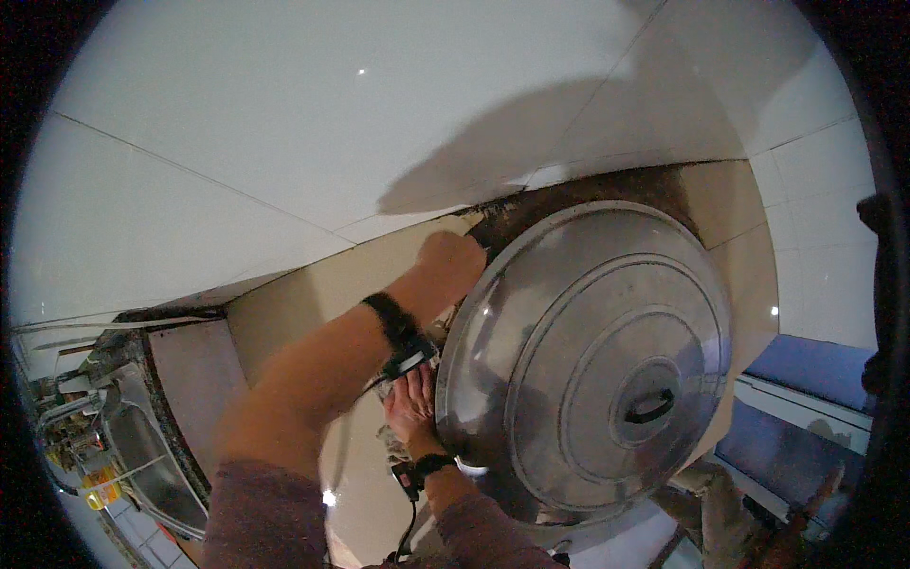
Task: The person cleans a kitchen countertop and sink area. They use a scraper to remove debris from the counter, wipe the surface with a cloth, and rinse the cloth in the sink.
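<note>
A large round metal lid point(611, 355) with ringed ridges and a dark handle point(650, 406) fills the middle and right. My left hand point(458, 249) reaches over to the lid's far left edge; its fingers are hidden behind the rim. A black strap point(398, 327) circles that forearm. Below it, my right hand point(410, 411) lies close against the lid's left side, fingers stretched forward and partly covered by the left wrist's device. Crumpled greyish material point(392, 441), perhaps cloth, shows beside the right hand. Whether either hand grips something cannot be made out.
A beige tiled counter point(284, 327) runs under white wall tiles point(249, 128), with a dark stained patch point(611, 186) behind the lid. At left are a metal sink point(146, 441), a faucet point(71, 409) and a yellow bottle point(101, 487). A bluish cabinet point(782, 434) stands at right.
</note>
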Action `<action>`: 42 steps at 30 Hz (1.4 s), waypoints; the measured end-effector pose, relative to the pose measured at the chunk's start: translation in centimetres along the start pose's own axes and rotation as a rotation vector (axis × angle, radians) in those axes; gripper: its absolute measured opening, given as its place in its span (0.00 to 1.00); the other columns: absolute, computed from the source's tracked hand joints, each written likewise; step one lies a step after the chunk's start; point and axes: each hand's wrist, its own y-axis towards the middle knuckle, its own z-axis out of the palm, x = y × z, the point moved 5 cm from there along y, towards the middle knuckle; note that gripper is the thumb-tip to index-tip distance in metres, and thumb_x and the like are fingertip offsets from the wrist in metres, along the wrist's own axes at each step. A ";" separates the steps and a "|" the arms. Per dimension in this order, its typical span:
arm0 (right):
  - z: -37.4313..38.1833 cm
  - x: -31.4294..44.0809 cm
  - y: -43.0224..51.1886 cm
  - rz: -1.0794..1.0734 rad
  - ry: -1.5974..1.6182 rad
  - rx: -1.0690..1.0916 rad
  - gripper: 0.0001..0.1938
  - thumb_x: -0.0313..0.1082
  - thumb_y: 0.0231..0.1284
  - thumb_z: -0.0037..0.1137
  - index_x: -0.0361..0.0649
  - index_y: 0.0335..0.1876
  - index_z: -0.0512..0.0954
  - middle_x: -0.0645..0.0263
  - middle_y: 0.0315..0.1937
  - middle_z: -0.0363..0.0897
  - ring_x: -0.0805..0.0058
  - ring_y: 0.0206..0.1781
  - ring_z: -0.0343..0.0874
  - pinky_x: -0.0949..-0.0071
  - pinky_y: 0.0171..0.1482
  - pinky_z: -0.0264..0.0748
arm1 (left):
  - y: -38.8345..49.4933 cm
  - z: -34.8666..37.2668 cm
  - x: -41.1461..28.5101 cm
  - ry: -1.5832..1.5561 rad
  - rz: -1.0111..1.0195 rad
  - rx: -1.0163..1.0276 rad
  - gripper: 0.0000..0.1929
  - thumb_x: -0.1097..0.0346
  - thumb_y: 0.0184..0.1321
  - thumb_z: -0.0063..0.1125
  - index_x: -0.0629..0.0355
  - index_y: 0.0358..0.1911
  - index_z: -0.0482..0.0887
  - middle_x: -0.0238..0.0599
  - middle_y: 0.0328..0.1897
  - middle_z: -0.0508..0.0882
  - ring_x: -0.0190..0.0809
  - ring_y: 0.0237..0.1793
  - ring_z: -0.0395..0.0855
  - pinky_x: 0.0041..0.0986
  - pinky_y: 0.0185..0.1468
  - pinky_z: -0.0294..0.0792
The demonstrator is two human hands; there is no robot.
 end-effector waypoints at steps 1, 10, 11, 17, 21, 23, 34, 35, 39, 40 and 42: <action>0.0 0.0 0.1 0.007 0.018 0.015 0.20 0.29 0.48 0.54 0.37 0.51 0.72 0.53 0.58 0.65 0.47 0.65 0.58 0.50 0.67 0.56 | -0.1 0.3 0.4 -0.014 0.058 0.008 0.08 0.71 0.50 0.56 0.65 0.33 0.82 0.46 0.26 0.85 0.47 0.29 0.86 0.38 0.29 0.75; -0.3 0.5 0.0 -0.047 0.051 -0.064 0.22 0.29 0.48 0.54 0.35 0.52 0.73 0.54 0.59 0.64 0.47 0.65 0.59 0.51 0.67 0.57 | 1.0 0.2 -0.3 -0.121 0.050 -0.079 0.11 0.70 0.51 0.54 0.58 0.40 0.79 0.44 0.27 0.84 0.51 0.27 0.84 0.40 0.29 0.75; -0.3 0.5 -0.2 -0.062 0.048 -0.111 0.21 0.29 0.48 0.54 0.35 0.52 0.73 0.54 0.59 0.64 0.47 0.65 0.59 0.51 0.67 0.57 | 1.7 -0.3 -0.7 -0.051 0.047 -0.064 0.10 0.70 0.51 0.55 0.58 0.39 0.79 0.44 0.27 0.84 0.50 0.27 0.84 0.40 0.29 0.75; 0.6 -0.3 -0.2 0.032 0.079 0.003 0.25 0.31 0.50 0.54 0.40 0.58 0.71 0.56 0.63 0.61 0.49 0.68 0.56 0.53 0.68 0.56 | 2.2 -0.5 -0.3 0.141 0.041 0.165 0.06 0.68 0.52 0.55 0.59 0.23 0.84 0.44 0.25 0.84 0.50 0.27 0.84 0.40 0.29 0.75; 0.2 0.1 -0.2 0.009 0.050 -0.015 0.25 0.30 0.51 0.54 0.41 0.59 0.71 0.57 0.64 0.60 0.50 0.69 0.55 0.53 0.69 0.55 | 2.0 -0.7 1.2 0.149 0.118 0.049 0.05 0.68 0.52 0.54 0.55 0.28 0.85 0.45 0.30 0.84 0.49 0.32 0.84 0.41 0.31 0.75; 0.1 0.2 -0.2 0.015 0.078 0.019 0.25 0.30 0.51 0.54 0.42 0.59 0.71 0.57 0.64 0.61 0.51 0.68 0.56 0.53 0.69 0.55 | 0.7 -0.1 2.0 0.107 0.061 0.202 0.09 0.71 0.51 0.53 0.53 0.35 0.84 0.44 0.32 0.84 0.49 0.32 0.84 0.41 0.34 0.75; 1.0 -0.1 -0.8 -0.007 0.045 -0.016 0.27 0.33 0.51 0.54 0.40 0.61 0.69 0.58 0.66 0.60 0.51 0.70 0.53 0.55 0.69 0.55 | 3.6 1.1 -0.3 -0.103 0.035 -0.018 0.07 0.69 0.49 0.56 0.63 0.29 0.84 0.48 0.31 0.85 0.51 0.34 0.85 0.41 0.36 0.77; 1.2 -0.2 -0.7 0.013 0.032 -0.001 0.27 0.34 0.51 0.54 0.40 0.61 0.69 0.58 0.66 0.59 0.51 0.70 0.53 0.56 0.69 0.55 | 3.0 1.4 0.3 -0.084 0.043 0.002 0.07 0.69 0.49 0.57 0.62 0.29 0.84 0.48 0.31 0.85 0.51 0.34 0.85 0.40 0.36 0.77; 1.2 -0.3 -0.6 0.001 0.033 0.026 0.25 0.33 0.53 0.53 0.40 0.60 0.70 0.59 0.67 0.58 0.50 0.70 0.53 0.54 0.69 0.54 | 3.3 1.1 0.1 -0.059 0.045 0.007 0.09 0.68 0.51 0.54 0.55 0.37 0.82 0.45 0.35 0.84 0.50 0.36 0.84 0.43 0.35 0.76; 0.9 -0.1 -0.6 -0.022 -0.007 -0.010 0.24 0.33 0.53 0.53 0.39 0.59 0.70 0.59 0.67 0.57 0.50 0.70 0.53 0.52 0.69 0.53 | 4.7 0.7 -1.0 -0.031 0.108 -0.020 0.12 0.69 0.50 0.55 0.54 0.40 0.80 0.44 0.35 0.84 0.50 0.37 0.84 0.43 0.35 0.76; 0.7 -0.1 -0.5 -0.030 -0.064 -0.017 0.24 0.33 0.53 0.53 0.39 0.59 0.71 0.58 0.67 0.58 0.50 0.69 0.54 0.52 0.69 0.54 | 6.1 0.6 -1.3 -0.047 0.036 0.005 0.13 0.70 0.50 0.55 0.53 0.42 0.79 0.43 0.36 0.84 0.49 0.37 0.84 0.42 0.35 0.76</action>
